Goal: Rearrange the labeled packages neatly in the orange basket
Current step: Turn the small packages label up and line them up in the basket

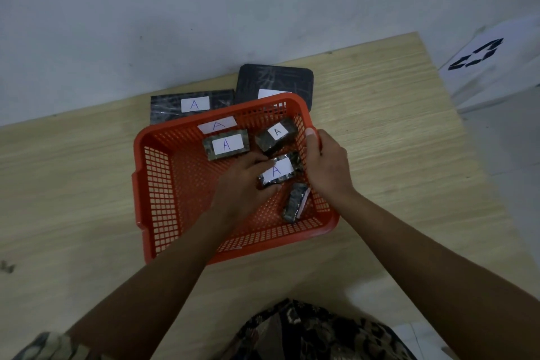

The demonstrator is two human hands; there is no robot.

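An orange basket sits on the wooden table. Inside it lie several small dark foil packages with white "A" labels: one flat at the far side, one tilted at the far right, one standing on edge near the right wall. My left hand is inside the basket, gripping another labeled package. My right hand grips the basket's right rim, thumb over the edge.
Behind the basket two larger dark flat packages lie on the table, one with an "A" label, one partly hidden. The wall stands right behind them. A white sheet with a black symbol lies off the table's right.
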